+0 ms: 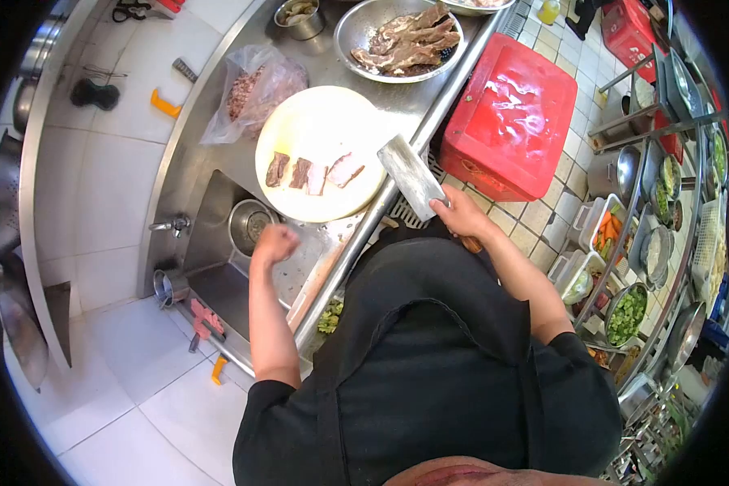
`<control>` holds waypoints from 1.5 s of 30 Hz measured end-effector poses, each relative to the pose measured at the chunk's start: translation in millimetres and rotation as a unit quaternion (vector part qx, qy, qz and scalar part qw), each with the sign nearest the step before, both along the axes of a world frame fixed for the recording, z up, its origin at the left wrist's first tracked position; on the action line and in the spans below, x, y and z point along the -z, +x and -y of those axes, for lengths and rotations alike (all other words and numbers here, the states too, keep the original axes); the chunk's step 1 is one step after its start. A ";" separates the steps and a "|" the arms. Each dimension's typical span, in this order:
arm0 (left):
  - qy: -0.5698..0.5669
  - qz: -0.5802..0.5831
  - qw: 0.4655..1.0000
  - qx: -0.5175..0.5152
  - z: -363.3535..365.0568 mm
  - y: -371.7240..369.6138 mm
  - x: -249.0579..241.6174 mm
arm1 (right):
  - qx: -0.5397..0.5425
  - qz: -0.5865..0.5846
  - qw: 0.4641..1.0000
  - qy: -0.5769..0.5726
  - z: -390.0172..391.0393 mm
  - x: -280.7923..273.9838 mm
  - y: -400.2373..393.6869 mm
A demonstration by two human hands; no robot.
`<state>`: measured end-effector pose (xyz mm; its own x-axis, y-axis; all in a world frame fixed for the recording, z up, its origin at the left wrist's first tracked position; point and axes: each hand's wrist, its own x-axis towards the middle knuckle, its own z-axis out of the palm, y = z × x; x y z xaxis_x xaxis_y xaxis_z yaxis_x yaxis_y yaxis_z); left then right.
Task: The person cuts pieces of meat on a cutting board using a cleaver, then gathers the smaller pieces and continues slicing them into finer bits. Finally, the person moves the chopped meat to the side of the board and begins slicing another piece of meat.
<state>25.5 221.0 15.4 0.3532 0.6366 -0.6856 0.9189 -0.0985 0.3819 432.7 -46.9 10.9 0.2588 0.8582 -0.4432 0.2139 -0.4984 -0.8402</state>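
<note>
Fingers of right hand [459, 215] are wrapped round cleaver [413, 172] handle; left hand [274, 243] is fisted, empty, over sink [219, 283]. Four meat slices [312, 172] are cut on cutting board [320, 130]; uncut meat is left in far bowl [356, 32].

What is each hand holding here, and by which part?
The right hand grips a cleaver by its handle. The left hand is closed in a fist; whether it holds anything cannot be told.

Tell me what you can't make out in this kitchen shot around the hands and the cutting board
Head view only:
- Cleaver handle: hidden inside the right hand.
- Left hand: fist closed, any contents hidden.
- Plastic bag: contents blurred by film.
- Small pot and top bowl: cut off by the frame edge.
</note>
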 end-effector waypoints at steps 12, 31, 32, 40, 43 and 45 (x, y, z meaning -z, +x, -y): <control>0.329 0.180 0.920 0.112 6.8 155.5 0.8 | 0.035 -0.188 0.981 -0.018 -31.7 36.9 -6.7; 0.298 0.229 0.912 0.162 40.4 174.5 9.2 | 0.097 -0.056 0.993 0.027 -26.4 63.7 -2.2; 0.373 0.253 0.872 0.193 38.8 168.5 17.4 | 0.095 -0.076 0.993 0.000 -27.9 55.2 -0.7; 0.268 0.192 0.935 0.128 40.5 176.6 11.9 | 0.064 -0.061 0.996 -0.004 -56.7 50.0 -11.9; 0.356 0.200 0.906 0.116 50.5 177.4 20.2 | 0.057 -0.015 0.998 0.028 -71.7 56.8 -14.3; 0.415 0.211 0.876 0.124 50.3 176.7 24.4 | 0.051 -0.058 0.997 -0.016 -81.0 56.1 -14.5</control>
<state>202.2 170.7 -9.0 0.6620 0.7216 0.2026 0.6237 -0.6803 0.3850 418.2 34.1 -45.2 0.2894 0.8147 -0.5025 0.0628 -0.5400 -0.8393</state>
